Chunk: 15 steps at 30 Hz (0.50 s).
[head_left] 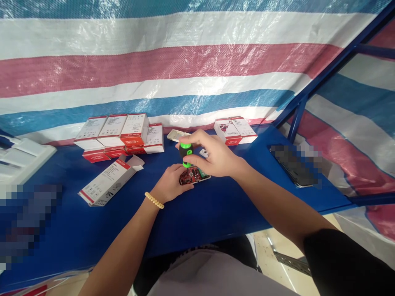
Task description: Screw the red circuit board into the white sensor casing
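A small white device with a red circuit board (191, 176) lies on the blue table (216, 205). My left hand (170, 183) rests on the table and steadies the device from its left side. My right hand (212, 155) grips a short screwdriver with a black and green handle (186, 151), held upright with its tip down on the circuit board. A small white part (203, 153) lies just behind my right hand, and a white cover (177, 135) lies further back.
Several red and white boxes (123, 133) are stacked at the back left, and two more (235, 129) at the back right. An opened box (108, 182) lies on its side at the left. White trays (21, 158) sit at the far left, a dark flat object (294, 166) at the right.
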### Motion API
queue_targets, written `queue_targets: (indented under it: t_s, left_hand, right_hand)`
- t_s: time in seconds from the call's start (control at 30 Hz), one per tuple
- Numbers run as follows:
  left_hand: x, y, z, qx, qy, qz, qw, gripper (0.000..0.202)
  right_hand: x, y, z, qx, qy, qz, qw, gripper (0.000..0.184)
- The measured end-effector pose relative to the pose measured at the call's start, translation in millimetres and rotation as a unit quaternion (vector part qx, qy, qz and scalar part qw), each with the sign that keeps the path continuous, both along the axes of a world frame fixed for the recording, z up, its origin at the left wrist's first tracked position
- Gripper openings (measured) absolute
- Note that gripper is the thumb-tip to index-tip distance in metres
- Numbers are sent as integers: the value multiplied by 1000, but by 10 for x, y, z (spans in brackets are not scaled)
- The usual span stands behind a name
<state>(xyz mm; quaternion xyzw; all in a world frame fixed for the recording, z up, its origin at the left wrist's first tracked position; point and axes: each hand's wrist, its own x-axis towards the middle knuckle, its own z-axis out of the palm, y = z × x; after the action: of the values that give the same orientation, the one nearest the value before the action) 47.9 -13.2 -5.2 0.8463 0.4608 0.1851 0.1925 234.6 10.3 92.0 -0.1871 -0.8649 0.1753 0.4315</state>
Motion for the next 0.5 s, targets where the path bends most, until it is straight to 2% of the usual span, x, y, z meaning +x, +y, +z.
queue_targets:
  t_s: [0.2,0.3,0.37,0.5]
  left_hand:
    - [-2,7,-6,-23,-22,2,999,47]
    - [-6,14,-22,-21,-33,-4,999,45]
    - [-9,15,-33,-21,-37,4,999,42]
    - [-13,19,-59,-23,-49,-3,999,39]
  right_hand:
    - [-100,-93,-45,12,-35,-156,987,28]
    - [-117,-144,-42,22,-43,-211,976,28]
    - [-102,-158,-27,31,-50,-209,976,29]
    - [-43,-134,-8,41,-54,-117,991,33]
